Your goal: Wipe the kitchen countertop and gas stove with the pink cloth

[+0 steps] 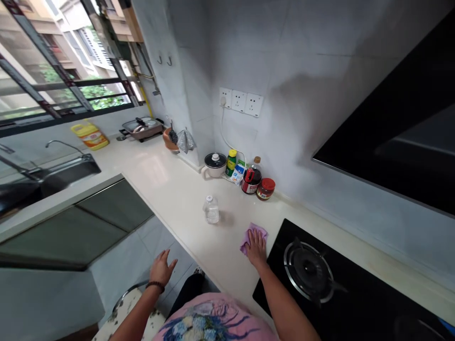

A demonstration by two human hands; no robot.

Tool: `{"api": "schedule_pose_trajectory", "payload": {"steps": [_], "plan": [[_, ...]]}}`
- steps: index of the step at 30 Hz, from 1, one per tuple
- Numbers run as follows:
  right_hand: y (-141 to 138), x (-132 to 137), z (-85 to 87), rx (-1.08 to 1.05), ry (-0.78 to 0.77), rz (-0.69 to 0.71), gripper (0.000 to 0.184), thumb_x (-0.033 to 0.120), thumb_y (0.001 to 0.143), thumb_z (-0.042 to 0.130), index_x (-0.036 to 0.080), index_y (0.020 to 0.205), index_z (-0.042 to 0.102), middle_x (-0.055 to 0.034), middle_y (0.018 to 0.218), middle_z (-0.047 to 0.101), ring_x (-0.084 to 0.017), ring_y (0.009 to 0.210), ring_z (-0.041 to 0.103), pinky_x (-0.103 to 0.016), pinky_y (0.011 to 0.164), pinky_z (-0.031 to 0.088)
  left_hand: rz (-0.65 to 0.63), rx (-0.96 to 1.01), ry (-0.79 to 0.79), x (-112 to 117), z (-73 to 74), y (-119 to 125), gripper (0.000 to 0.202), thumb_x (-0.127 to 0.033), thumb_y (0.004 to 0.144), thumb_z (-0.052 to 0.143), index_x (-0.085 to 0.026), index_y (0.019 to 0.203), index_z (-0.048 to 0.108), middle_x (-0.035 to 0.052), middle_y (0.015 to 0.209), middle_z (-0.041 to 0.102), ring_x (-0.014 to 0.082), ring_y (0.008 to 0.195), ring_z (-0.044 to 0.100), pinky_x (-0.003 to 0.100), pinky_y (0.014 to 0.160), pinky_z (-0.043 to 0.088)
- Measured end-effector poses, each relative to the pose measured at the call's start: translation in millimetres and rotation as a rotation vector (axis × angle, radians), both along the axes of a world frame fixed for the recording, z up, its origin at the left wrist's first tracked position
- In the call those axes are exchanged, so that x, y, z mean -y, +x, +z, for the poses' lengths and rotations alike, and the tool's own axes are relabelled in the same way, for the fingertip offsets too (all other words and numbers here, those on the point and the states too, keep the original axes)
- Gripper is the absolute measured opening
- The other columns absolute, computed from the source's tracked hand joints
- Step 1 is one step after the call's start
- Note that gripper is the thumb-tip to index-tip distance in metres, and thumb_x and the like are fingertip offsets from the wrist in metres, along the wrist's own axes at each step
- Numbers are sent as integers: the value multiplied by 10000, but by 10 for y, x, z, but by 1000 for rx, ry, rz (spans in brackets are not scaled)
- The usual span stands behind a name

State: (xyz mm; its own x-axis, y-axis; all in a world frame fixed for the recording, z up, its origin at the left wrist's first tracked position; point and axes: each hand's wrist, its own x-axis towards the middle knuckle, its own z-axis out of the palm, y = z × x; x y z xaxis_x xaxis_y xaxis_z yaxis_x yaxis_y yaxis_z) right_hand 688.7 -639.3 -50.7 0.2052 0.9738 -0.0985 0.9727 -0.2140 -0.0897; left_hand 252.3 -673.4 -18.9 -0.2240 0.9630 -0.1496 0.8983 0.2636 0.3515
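Note:
My right hand (257, 247) lies flat on a folded purple cloth (263, 230), fingers stretched out, pressing it against the white countertop (227, 255) just left of the black gas stove. A clear bottle (212, 211) with a white cap stands upright on the counter, to the left of the cloth and apart from it. My left hand (163, 269), with a dark beaded bracelet on the wrist, hangs in the air in front of the counter edge. Its fingers are extended, the thumb stands apart, and it holds nothing.
Along the wall stand a lidded pot (214, 166), a green bottle (231, 163), a dark sauce bottle (251, 176) and a red-lidded jar (266, 189). A gas burner (307, 268) is at right, under a black range hood (401, 128). A sink (71, 170) is at left.

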Motion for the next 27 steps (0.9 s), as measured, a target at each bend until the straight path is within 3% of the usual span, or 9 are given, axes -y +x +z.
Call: {"api": "schedule_pose_trajectory", "payload": {"steps": [4,8,12,15,20,23,27], "plan": [[-42,172,-37,-30,-14,-42,662,374,1025,293,269,1664,158,-36,1777,56,-253,1635,0,-517,1309,83,-94,-126,-40,-600,123,68,672,-407,872,543,-168,1500,524,180,1585,511,328,1495,409,499,1157,396],[-179,281,-74,-32,34,-143,655,357,1015,291,262,1658,208,-30,1774,70,-265,1636,25,-517,1308,131,-152,-239,-88,-1151,288,47,761,-411,826,612,-213,1545,460,216,1603,457,363,1476,422,542,1129,372],[-451,467,-198,12,65,-271,658,329,1003,299,247,1654,245,-35,1768,121,-276,1635,46,-530,1303,173,-281,-284,-220,-1548,422,-56,628,-382,842,590,-227,1449,535,216,1365,653,363,1283,619,526,1057,397],[-693,676,-332,49,82,-324,661,329,999,307,229,1651,263,-52,1763,141,-281,1635,42,-544,1299,190,-442,-312,-304,-1707,452,-121,444,-310,861,560,-212,1290,616,190,1140,753,349,1144,706,490,997,417],[-861,789,-432,76,59,-416,672,313,990,307,213,1653,261,-51,1769,97,-285,1635,15,-548,1296,199,-573,-350,-342,-1832,458,-146,453,-250,821,593,-161,1265,587,206,1090,784,367,1099,731,485,972,415],[-732,585,-358,66,18,-453,677,315,992,276,219,1661,228,-40,1772,87,-284,1635,15,-544,1299,188,-625,-370,-378,-1885,493,-125,462,-222,835,577,-127,1287,565,226,1098,784,361,1091,741,473,959,425],[-383,87,-134,53,-51,-522,696,370,998,239,217,1672,160,-51,1776,52,-286,1634,40,-531,1302,166,-640,-399,-438,-1923,553,-84,503,-199,854,566,-93,1343,523,246,1097,778,344,1089,749,457,945,440]]}}
